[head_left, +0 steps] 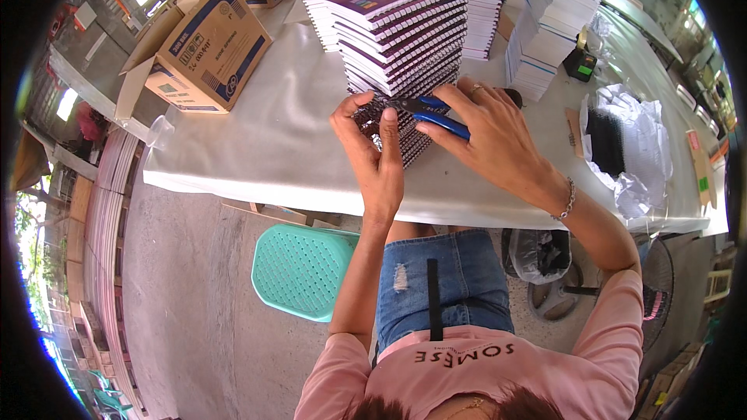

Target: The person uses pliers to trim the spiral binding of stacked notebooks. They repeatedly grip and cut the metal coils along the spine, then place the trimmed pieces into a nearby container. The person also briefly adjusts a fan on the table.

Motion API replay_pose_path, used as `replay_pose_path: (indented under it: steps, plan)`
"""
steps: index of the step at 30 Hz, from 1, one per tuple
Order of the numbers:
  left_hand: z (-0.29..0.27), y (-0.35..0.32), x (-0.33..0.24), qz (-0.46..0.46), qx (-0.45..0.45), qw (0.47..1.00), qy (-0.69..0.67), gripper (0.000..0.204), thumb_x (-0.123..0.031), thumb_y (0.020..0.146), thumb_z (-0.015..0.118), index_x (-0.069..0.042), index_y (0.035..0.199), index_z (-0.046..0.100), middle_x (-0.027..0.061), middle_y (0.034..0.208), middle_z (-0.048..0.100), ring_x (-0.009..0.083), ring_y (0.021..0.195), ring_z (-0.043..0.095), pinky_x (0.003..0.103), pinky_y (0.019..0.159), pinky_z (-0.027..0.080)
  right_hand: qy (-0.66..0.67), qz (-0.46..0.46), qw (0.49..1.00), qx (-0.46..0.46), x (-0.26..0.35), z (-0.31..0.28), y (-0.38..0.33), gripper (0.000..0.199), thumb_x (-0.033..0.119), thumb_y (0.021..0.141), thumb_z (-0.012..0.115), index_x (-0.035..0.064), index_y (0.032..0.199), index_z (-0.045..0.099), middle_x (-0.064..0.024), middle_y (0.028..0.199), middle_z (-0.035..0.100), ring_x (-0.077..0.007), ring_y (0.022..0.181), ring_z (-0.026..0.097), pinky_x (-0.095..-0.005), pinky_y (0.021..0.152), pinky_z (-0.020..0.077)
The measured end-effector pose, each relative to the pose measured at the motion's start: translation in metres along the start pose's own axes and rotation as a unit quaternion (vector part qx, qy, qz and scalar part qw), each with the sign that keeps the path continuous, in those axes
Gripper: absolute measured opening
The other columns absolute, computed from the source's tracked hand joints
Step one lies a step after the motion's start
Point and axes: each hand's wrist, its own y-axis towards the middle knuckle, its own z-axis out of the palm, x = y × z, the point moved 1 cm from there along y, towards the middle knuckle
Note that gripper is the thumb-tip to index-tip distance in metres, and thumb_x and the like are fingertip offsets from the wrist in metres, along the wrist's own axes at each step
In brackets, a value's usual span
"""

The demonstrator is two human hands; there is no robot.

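My right hand [494, 124] grips a pair of blue-handled cutting pliers [442, 118]. Their jaws point left, at the thumb of my left hand [372, 157]. The left thumb and fingers are curled round the dark coil edge of a spiral-bound notebook [369, 120]; the hand hides much of it. Directly beyond both hands rises a tall stack of spiral-bound notebooks [401, 35], a dark red and purple cover on top. The lower part of that stack is partly hidden behind my hands.
More bound stacks [486, 0] and white paper stacks [537, 39] stand at the back. Open cardboard boxes [206, 50] sit at the left. Black coils [604, 144] lie on crumpled white wrapping at the right. Below the table are a green stool [302, 272] and a lined bin [537, 255].
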Motion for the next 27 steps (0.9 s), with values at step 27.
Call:
replay_pose_path:
  steps: [27]
  plan:
    - [0.000,-0.008,-0.005,-0.017,-0.017,0.996,0.089,0.028,-0.030,0.104,0.057,-0.006,0.119,0.058,0.0085,0.123,0.043,0.0208,0.116,0.040,0.034,0.093,0.039,0.015,-0.011,1.000,0.000,-0.008,0.017,-0.009,0.040,0.044,0.093,0.068,0.0064,0.108,0.061,-0.0169,0.095,0.071,-0.0342,0.082,0.071,-0.0473,0.073,0.0558]
